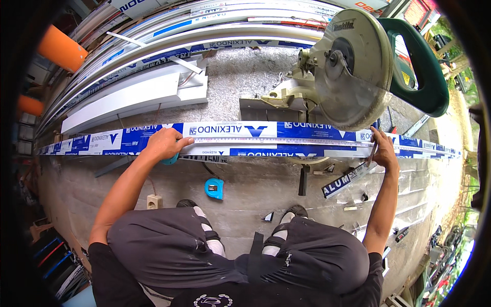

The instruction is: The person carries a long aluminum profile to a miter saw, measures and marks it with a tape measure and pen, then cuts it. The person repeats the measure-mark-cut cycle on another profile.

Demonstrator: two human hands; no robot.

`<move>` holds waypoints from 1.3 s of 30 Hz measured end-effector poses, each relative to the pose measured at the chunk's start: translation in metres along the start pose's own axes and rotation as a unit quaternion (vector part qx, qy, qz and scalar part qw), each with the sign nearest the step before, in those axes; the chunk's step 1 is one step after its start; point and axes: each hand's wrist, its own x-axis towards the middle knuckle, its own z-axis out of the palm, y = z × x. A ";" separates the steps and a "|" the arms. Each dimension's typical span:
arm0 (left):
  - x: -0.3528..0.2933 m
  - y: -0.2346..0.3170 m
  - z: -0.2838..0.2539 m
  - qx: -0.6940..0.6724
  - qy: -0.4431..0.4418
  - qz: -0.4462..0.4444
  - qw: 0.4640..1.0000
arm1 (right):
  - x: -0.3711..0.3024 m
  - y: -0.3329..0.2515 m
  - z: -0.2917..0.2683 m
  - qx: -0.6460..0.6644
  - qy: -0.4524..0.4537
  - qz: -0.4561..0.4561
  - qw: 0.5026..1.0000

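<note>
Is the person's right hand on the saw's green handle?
No, the right hand is at the long blue-and-white wrapped profile, apart from the green handle.

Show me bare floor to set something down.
Bare grey floor lies between the loose, squarish blue tape measure and the straight black handle, and between that tape and the cream electrical socket. Around the right hand it's crowded: long blue-and-white profile, round-guarded beige saw.

The right edge is washed out by strong daylight, and the grey floor (261,189) is brightened toward it; the left rim is sunk in dimness. The long blue-and-white film-wrapped bar (255,131) is rendered crisply at centre but squeezed by fisheye distortion toward its ends.
</note>
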 end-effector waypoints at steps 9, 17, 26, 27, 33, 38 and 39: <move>-0.002 0.009 0.002 0.030 0.022 0.006 0.999 | -0.047 -0.066 0.014 0.468 0.133 -0.107 0.867; -0.001 0.018 -0.005 0.064 0.010 0.013 0.998 | -0.060 -0.205 0.032 0.520 0.019 -0.266 0.812; 0.000 0.017 -0.009 0.076 -0.018 0.023 0.997 | -0.021 -0.293 0.060 0.585 -0.043 -0.274 0.762; 0.000 0.017 -0.009 0.076 -0.023 0.022 0.997 | -0.017 -0.299 0.063 0.600 -0.063 -0.251 0.757; 0.002 0.016 -0.010 0.070 -0.025 0.036 0.997 | 0.012 -0.317 0.076 0.538 -0.057 -0.276 0.795; 0.005 0.013 -0.010 0.066 -0.027 0.041 0.997 | 0.023 -0.319 0.087 0.542 -0.105 -0.240 0.799; 0.006 0.013 -0.010 0.062 -0.030 0.039 0.997 | 0.024 -0.318 0.088 0.527 -0.098 -0.241 0.810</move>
